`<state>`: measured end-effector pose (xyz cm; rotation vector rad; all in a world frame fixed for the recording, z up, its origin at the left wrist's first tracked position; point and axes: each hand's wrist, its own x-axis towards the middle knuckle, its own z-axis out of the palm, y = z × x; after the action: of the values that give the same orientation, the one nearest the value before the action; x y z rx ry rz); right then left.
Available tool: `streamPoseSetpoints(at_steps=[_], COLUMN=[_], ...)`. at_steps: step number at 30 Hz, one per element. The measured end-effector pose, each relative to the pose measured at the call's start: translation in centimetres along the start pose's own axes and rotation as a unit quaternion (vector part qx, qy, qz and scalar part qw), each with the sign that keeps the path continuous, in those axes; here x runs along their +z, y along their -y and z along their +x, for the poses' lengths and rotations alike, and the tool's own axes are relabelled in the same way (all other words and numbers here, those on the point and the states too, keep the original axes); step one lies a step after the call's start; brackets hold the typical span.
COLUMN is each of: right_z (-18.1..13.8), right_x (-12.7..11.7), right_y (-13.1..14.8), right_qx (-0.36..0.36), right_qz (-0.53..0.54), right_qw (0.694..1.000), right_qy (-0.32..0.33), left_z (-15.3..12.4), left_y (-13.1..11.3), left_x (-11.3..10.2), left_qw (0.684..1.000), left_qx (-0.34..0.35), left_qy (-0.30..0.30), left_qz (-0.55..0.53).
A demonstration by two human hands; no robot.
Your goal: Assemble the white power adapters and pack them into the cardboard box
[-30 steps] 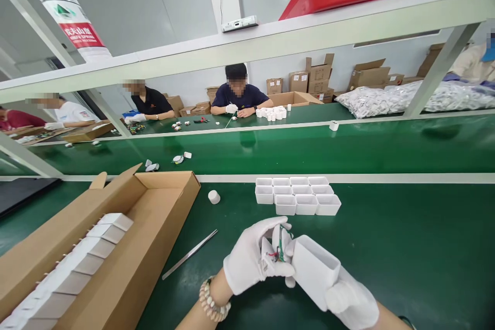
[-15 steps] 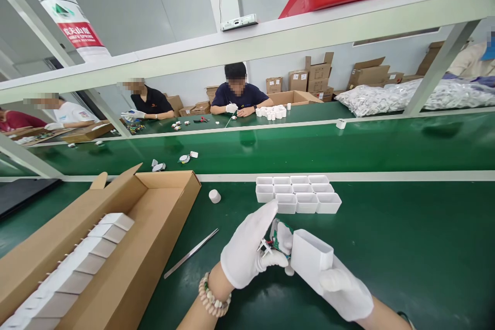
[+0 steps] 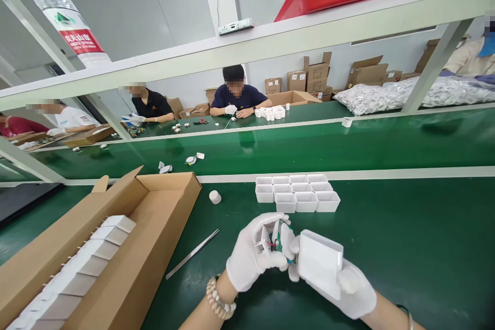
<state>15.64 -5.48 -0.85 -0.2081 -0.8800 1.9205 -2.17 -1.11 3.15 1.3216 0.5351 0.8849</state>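
My left hand, in a white glove, is closed around a small circuit board assembly with green board edges, white parts and thin coloured wires. My right hand, also gloved, grips a white open-topped plastic case, tilted with its opening up. The fingertips of the right hand show at the case's left side, close to the assembly. Beyond both hands stands a block of white plastic cases in rows. Part of the assembly is hidden by my left fingers.
On the left lies a long cardboard box holding a row of white cases. Tweezers and a white cap lie on the green table. Circuit assemblies sit on the green belt behind. Across it a person works.
My right hand has turned the case so its broad side faces me more, and its fingertips now show by the assembly. Small assemblies on the belt have shifted right.
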Motion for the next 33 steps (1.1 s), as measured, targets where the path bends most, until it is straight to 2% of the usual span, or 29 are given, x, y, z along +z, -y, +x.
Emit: streamPoseSetpoints(at_steps=[2,4,6,8,11,13,15,19,22,30,33], right_z=[0.2,0.5,0.6,0.6,0.5,0.5,0.5,0.5,0.6,1.2,1.2], right_x=[0.1,0.2,0.2,0.2,0.0,-0.2,-0.4,-0.7,-1.0,-0.3,0.0], right_y=[0.2,0.3,0.3,0.1,-0.4,-1.0,-1.7,-2.9,-3.5,-3.1,-3.0], right_qx=[0.000,-0.005,-0.016,-0.014,-0.002,-0.014,-0.027,-0.030,-0.020,0.010,0.007], right_qz=[-0.047,-0.143,-0.269,-0.372,-0.423,-0.412,-0.370,-0.253,-0.172,-0.004,0.015], right_qw=[0.999,0.990,0.962,0.921,0.887,0.889,0.906,0.946,0.964,0.976,0.979], right_qy=[0.015,0.009,-0.042,-0.113,-0.184,-0.200,-0.204,-0.200,-0.202,-0.216,-0.204], left_z=[0.0,0.1,0.3,0.3,-0.2,-0.6,-0.9,-0.8,-0.4,-0.3,-0.4], left_y=[0.0,-0.2,-0.6,-1.1,-1.4,-1.3,-1.0,-0.7,-0.9,-0.3,0.2], left_x=[-0.3,-0.8,-1.3,-1.7,-1.7,-1.3,-0.9,-0.2,0.3,0.5,0.1], left_qw=[1.000,0.999,0.991,0.980,0.959,0.941,0.931,0.923,0.917,0.922,0.922], left_qx=[-0.017,0.017,0.085,0.148,0.192,0.205,0.205,0.250,0.272,0.268,0.262], left_qy=[0.010,-0.021,-0.058,-0.075,-0.082,-0.080,-0.055,0.015,0.043,0.079,0.084], left_qz=[-0.007,0.036,0.082,0.113,0.193,0.259,0.297,0.292,0.289,0.269,0.272])
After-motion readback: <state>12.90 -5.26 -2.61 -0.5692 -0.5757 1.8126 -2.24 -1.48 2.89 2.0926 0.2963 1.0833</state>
